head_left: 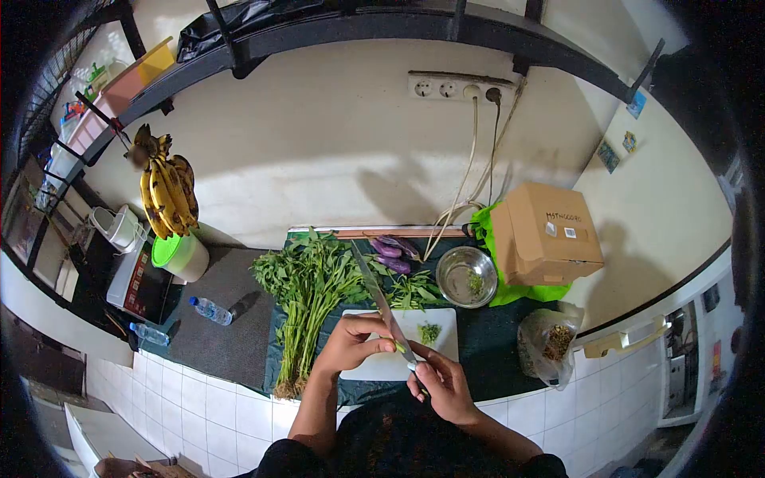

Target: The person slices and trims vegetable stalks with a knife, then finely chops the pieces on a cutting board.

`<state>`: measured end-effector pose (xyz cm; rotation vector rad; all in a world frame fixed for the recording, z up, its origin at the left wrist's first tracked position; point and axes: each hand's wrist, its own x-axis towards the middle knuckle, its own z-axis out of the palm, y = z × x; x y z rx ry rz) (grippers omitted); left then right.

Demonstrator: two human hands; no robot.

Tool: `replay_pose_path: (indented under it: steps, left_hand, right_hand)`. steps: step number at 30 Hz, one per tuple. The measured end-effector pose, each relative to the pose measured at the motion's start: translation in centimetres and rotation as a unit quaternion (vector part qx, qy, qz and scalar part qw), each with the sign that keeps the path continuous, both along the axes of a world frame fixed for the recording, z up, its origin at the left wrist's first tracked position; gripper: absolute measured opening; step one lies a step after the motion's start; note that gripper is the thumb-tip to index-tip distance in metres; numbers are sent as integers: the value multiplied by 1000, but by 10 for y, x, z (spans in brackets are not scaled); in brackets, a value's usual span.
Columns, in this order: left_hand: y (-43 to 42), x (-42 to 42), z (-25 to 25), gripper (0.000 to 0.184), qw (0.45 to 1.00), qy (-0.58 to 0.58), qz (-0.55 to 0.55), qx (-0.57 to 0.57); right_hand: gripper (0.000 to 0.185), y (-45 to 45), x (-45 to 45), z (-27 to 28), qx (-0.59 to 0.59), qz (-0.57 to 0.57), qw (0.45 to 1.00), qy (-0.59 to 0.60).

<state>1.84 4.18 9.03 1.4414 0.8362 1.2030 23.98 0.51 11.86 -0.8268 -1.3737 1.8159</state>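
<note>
A long knife (378,296) points up and to the left above a white cutting board (370,366). My right hand (445,389) is closed round its handle. Beside the blade, my left hand (355,344) is closed, with a small green piece (400,346) at its fingertips. Chopped greens (429,332) lie on the board. Left of the board spreads a big bunch of leafy greens (307,319) with long stems and roots. Loose leaves (414,291) rest behind the board, near purple eggplants (390,256). A metal bowl (467,277) holds some green bits.
At the right are a cardboard box (550,235) on a green bag and a plastic bag (550,346) of scraps. Bananas (167,191) hang at the left above a green-lidded container (182,256). Water bottles (211,311) lie at the left. Cords hang behind the bowl.
</note>
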Motion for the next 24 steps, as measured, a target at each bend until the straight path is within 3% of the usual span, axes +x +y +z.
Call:
replay_pose_path:
  steps: [7,9,14,24]
  left_hand:
    - [5,-11,-5,15,999,-14,-7,-43]
    - [8,-12,-1,14,1000,27,-8,9]
    - [11,-10,-3,14,1000,3,-1,14]
    - [12,-18,-12,14,999,-4,-33,42]
  right_hand:
    - [48,-1,-2,5,-6,-3,1000,2]
    - [48,0,-3,6,0,1,1000,-2]
    - [48,2,-7,-2,64,-8,998,-12]
    - [48,2,-8,-11,74,14,997,-27]
